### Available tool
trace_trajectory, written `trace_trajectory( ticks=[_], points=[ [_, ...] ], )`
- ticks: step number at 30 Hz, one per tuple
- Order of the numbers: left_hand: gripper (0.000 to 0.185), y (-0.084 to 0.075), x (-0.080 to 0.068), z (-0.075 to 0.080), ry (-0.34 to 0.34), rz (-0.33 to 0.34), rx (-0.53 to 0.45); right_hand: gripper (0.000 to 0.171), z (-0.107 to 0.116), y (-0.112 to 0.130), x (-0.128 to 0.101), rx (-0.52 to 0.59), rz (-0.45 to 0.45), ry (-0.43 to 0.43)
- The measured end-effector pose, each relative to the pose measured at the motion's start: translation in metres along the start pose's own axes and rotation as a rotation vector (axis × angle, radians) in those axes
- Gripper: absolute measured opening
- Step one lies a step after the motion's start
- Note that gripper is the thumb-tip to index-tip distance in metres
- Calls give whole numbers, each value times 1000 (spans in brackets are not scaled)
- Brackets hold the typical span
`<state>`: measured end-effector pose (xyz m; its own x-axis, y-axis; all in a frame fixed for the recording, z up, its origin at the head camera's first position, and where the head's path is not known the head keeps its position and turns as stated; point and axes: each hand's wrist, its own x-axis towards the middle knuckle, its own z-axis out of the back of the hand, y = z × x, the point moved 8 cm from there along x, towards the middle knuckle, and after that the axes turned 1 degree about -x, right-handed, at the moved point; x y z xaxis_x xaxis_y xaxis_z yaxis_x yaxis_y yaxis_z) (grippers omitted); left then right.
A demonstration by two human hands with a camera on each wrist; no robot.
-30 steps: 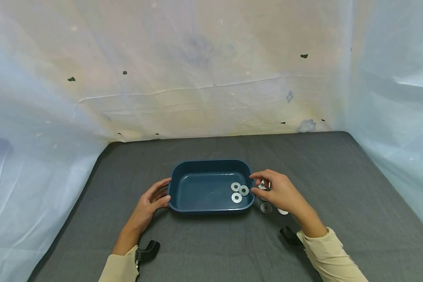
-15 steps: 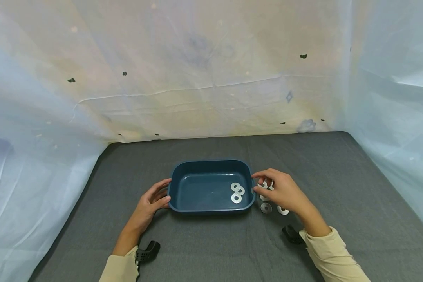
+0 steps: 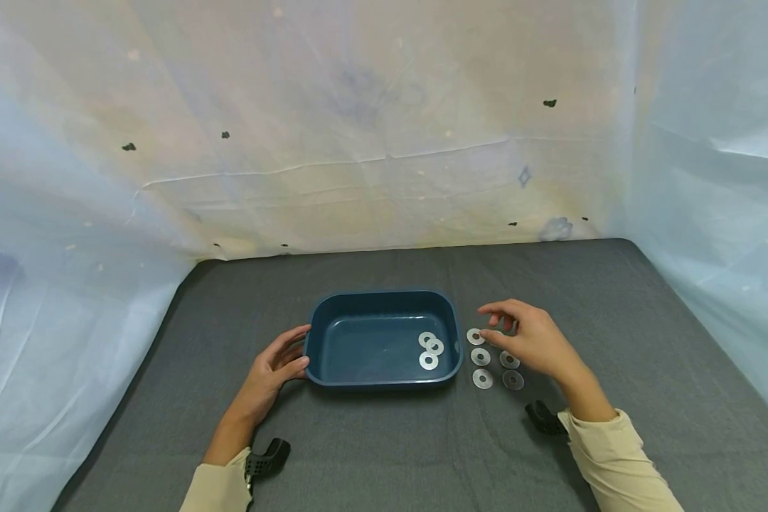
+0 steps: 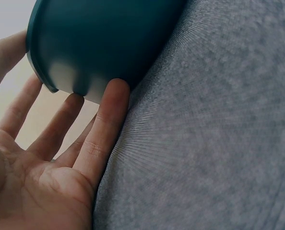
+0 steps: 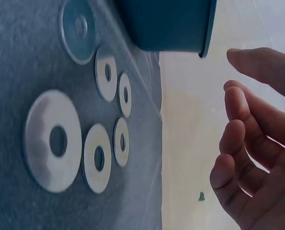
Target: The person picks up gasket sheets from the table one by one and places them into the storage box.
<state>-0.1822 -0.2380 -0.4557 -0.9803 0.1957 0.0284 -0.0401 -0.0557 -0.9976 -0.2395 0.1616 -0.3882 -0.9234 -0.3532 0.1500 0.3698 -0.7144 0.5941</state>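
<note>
Where both sleeved forearms reach in over the grey desk (image 3: 371, 441), left hand (image 3: 275, 366) lies palm-in, fingers straight, tips touching the blue tray (image 3: 333, 306) at its left end. Right hand (image 3: 528, 340) hovers loose, fingers relaxed, holding nothing, above six washers (image 3: 481, 356) laid in pairs just right of the tray. Three washers in tray (image 3: 429, 350), right end.

A dark grey fabric-covered tabletop (image 3: 384, 441) fills the lower half of the head view. Pale, wrinkled plastic sheeting (image 3: 371, 121) hangs behind and at both sides, dotted with small dark specks, under soft, even light
</note>
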Motion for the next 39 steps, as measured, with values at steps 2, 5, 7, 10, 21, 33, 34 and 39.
trace_trajectory(
  ticks=[2, 5, 7, 10, 21, 33, 34, 39],
  points=[
    [56, 0, 0, 0, 2, -1, -2, 31, 1, -3, 0, -6, -9, -1],
    [56, 0, 0, 0, 3, -1, -1, 31, 1, -8, 0, -10, -20, 2],
    [56, 1, 0, 0, 2, -1, 2, 32, 1, -10, 0, -13, -25, 4],
    [56, 1, 0, 0, 2, 2, 3, 33, 0, -14, 0, -17, -37, 11],
    [56, 2, 0, 1, 3, 5, 6, 34, -8, -27, 0, -13, -70, 45],
    [56, 1, 0, 0, 8, 2, -5, 31, -14, -40, 1, -19, -84, 58],
    [56, 0, 0, 0, 6, 5, -5, 31, -15, -40, 1, -17, -87, 59],
    [56, 0, 0, 0, 1, 11, 0, 30, -15, -42, 1, -17, -91, 66]
  ],
)
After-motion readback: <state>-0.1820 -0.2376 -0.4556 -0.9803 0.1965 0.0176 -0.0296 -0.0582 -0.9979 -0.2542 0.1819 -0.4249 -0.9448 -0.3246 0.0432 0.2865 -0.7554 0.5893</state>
